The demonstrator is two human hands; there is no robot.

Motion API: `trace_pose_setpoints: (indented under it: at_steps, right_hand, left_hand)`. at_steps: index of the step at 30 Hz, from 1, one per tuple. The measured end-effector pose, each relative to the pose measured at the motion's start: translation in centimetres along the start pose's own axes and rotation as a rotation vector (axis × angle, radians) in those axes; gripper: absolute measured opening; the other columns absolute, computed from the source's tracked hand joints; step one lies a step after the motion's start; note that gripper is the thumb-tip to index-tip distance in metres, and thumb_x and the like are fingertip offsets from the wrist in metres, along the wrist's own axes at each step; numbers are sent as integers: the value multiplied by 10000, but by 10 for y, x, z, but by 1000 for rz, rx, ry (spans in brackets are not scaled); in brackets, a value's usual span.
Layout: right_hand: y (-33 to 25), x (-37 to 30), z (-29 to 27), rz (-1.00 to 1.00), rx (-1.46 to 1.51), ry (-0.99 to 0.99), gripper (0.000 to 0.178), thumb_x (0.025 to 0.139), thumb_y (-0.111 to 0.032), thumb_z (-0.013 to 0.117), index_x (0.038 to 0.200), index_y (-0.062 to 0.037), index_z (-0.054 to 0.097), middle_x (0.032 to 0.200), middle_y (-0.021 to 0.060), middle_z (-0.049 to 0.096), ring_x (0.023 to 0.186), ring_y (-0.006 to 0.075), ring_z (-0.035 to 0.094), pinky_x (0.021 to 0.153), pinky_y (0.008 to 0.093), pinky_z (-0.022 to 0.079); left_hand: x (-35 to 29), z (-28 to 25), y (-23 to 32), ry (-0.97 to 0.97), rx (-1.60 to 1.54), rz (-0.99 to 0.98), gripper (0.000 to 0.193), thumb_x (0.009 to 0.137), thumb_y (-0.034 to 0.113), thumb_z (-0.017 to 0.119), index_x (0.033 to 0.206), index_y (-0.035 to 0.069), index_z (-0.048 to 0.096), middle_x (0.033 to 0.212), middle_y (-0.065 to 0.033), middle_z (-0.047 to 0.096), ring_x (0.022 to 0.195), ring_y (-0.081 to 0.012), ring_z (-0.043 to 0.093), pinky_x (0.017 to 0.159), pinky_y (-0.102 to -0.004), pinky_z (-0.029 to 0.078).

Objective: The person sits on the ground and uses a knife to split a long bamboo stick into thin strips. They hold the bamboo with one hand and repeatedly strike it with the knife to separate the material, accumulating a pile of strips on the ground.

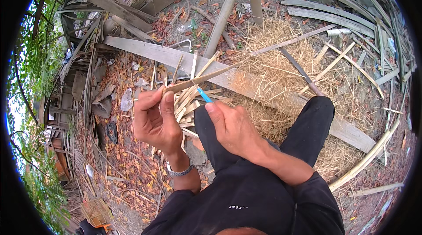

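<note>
My left hand (pixel 156 118) pinches the near end of a long bamboo strip (pixel 211 74) between thumb and fingers. The strip slants up and to the right, over a wide plank. In my right hand (pixel 233 125) is a blue-handled tool with a thin tip, perhaps a small knife (pixel 203 94); its thumb lies along the handle. The tip is close beneath the strip, but I cannot tell whether it touches. Below and behind my left hand lies a loose pile of pale split bamboo pieces (pixel 187 105).
A long grey plank (pixel 145 52) runs diagonally before my knees. Straw-like shavings (pixel 272 77) cover the ground at the right, with a large dark-bladed knife (pixel 298 64) lying on them. Wooden posts (pixel 224 17) stand ahead. Stacked boards (pixel 99 2) fill the far left; long slats (pixel 329 13) lie far right.
</note>
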State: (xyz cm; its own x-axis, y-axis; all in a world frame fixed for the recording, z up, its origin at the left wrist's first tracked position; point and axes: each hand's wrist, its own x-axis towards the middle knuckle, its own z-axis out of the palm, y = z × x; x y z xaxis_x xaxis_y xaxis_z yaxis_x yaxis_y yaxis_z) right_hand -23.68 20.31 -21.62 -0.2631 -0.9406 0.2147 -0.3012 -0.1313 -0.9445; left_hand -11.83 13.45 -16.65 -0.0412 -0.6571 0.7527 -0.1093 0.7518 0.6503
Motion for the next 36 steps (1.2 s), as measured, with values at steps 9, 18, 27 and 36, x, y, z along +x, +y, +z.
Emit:
trace_pose_setpoints:
  at_steps: [9, 18, 27, 36]
  right_hand:
    - [63, 11, 28, 49, -250, 48, 378, 963, -260, 402, 780, 26, 569, 557, 248, 521, 553, 450, 533, 483, 474, 426]
    - [111, -22, -17, 337, -197, 65, 538, 966, -376, 346, 764, 63, 581, 670, 309, 549, 674, 457, 556, 646, 517, 407]
    - [120, 35, 8, 201, -143, 74, 545, 983, -372, 327, 688, 40, 527, 499, 167, 439, 460, 281, 412, 524, 448, 374]
    - [149, 44, 12, 231, -170, 73, 566, 990, -384, 314, 570, -38, 467, 439, 59, 331, 397, 186, 321, 445, 433, 347]
  left_hand:
    - [2, -20, -10, 42, 91, -33, 100, 816, -96, 604, 906, -77, 567, 871, -121, 580, 777, -149, 598, 721, -238, 489]
    - [0, -5, 1, -23, -23, 0, 91, 830, -99, 579, 909, -62, 555, 872, -112, 577, 801, -135, 582, 727, -232, 488]
    - [3, 7, 2, 76, 81, 5, 79, 838, -64, 593, 896, -61, 539, 857, -104, 557, 772, -135, 592, 710, -237, 531]
    - [3, 10, -5, 76, 112, 21, 70, 857, -47, 566, 891, -66, 507, 856, -131, 560, 798, -176, 614, 719, -273, 561]
